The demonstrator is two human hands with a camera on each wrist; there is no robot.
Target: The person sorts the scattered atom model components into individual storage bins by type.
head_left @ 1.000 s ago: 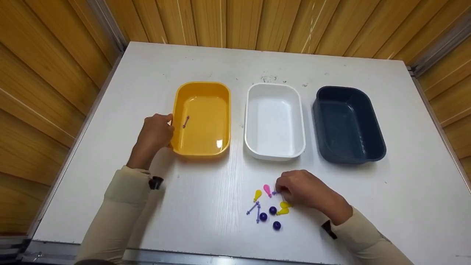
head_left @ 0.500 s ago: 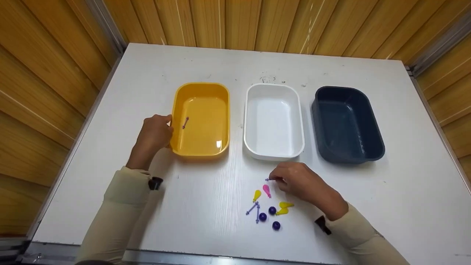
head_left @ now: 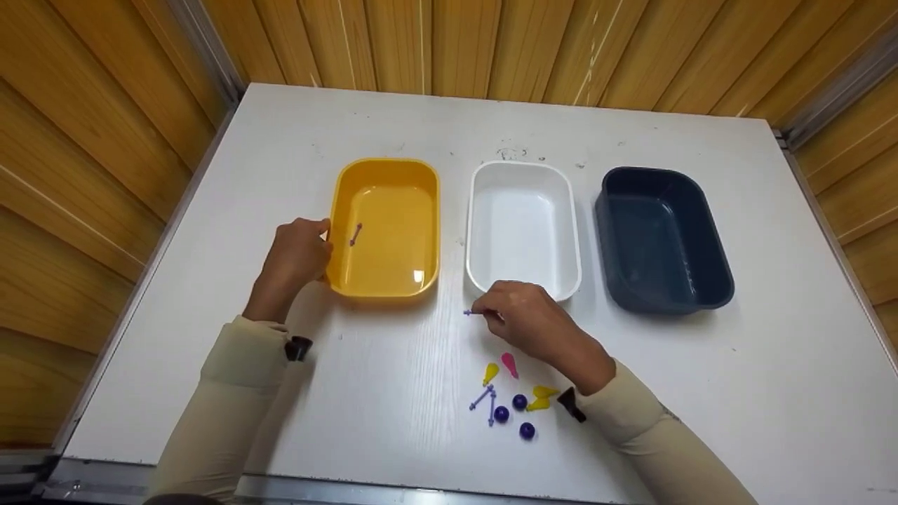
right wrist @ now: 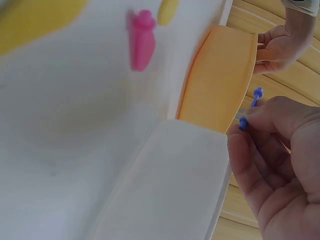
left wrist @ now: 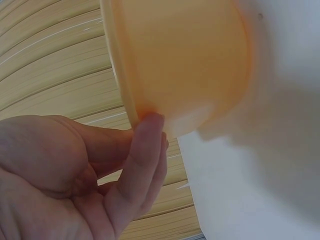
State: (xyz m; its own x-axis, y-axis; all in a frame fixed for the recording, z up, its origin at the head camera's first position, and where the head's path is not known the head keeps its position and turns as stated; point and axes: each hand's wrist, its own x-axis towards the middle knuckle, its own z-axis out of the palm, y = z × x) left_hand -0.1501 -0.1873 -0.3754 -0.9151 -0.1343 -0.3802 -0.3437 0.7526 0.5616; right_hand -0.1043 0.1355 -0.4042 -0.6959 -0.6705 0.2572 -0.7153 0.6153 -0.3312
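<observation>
My left hand (head_left: 295,251) grips the left rim of a yellow plastic bin (head_left: 396,238); in the left wrist view, thumb and fingers (left wrist: 147,145) pinch its edge. Inside that bin lies a short purple stick with knobbed ends (head_left: 356,234). My right hand (head_left: 530,319) pinches another such purple stick (right wrist: 258,93) between thumb and fingertips, just in front of the white bin (head_left: 523,231). Below this hand on the table are a pink teardrop-shaped piece (head_left: 509,365), several yellow ones (head_left: 491,372), two more purple sticks (head_left: 481,398) and three dark purple balls (head_left: 527,431).
A dark blue bin (head_left: 652,245) stands right of the white one, all three in a row across the white table (head_left: 386,414). Wood-patterned walls (head_left: 456,49) rise behind and at both sides. A metal rail (head_left: 421,494) runs along the table's front edge.
My right hand has lifted the purple stick from beside the pink piece and carried it left and away from me, towards the yellow bin. The left hand has stayed on the rim.
</observation>
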